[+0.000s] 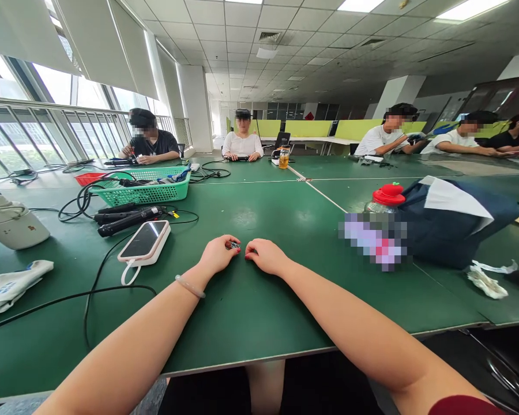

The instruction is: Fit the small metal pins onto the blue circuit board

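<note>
My left hand (217, 253) rests on the green table (242, 311) with thumb and fingers pinched around a small silvery piece (233, 245). Too little of that piece shows to tell its kind. Just to the right, with a narrow gap between, my right hand (267, 256) lies with its fingers curled closed. Whatever may be inside those fingers is hidden. A phone (143, 241) on a white power bank with a looped cable lies left of my left hand.
Left are a green basket (164, 191), black handles (130, 220), cables, a white bottle (11, 222) and a white cloth (15, 285). Right are a red-lidded jar (388, 195), a dark blue bag (445, 225) and crumpled tissue (488, 282). Several people sit across the table.
</note>
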The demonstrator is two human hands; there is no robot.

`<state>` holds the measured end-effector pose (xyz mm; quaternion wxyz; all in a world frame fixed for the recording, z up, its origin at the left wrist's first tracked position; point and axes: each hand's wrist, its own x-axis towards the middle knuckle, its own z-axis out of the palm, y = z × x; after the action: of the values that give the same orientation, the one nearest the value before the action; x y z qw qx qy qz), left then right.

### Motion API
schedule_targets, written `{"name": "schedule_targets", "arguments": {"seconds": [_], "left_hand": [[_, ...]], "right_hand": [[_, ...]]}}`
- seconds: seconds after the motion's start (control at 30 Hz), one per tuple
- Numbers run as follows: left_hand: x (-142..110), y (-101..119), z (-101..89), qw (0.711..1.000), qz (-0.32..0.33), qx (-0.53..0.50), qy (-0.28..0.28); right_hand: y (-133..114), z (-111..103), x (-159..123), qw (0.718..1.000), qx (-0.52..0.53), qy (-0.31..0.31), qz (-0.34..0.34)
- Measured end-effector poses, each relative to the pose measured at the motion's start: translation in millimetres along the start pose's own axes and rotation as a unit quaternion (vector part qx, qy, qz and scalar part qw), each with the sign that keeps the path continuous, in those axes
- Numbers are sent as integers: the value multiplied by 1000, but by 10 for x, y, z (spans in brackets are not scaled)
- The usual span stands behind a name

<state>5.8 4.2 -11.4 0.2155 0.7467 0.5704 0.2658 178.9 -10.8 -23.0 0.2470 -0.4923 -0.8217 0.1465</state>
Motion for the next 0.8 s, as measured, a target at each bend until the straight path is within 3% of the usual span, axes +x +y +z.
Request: {"name": "schedule_targets", "arguments": {"seconds": [0.37, 0.8], "left_hand": [[-33, 70, 6, 999, 31, -14, -29], [-11, 8, 55, 997, 34, -50, -38]], "right_hand": [[47, -62, -29, 983, 166, 45, 59], [-9, -84, -54, 983, 155, 44, 87]]}}
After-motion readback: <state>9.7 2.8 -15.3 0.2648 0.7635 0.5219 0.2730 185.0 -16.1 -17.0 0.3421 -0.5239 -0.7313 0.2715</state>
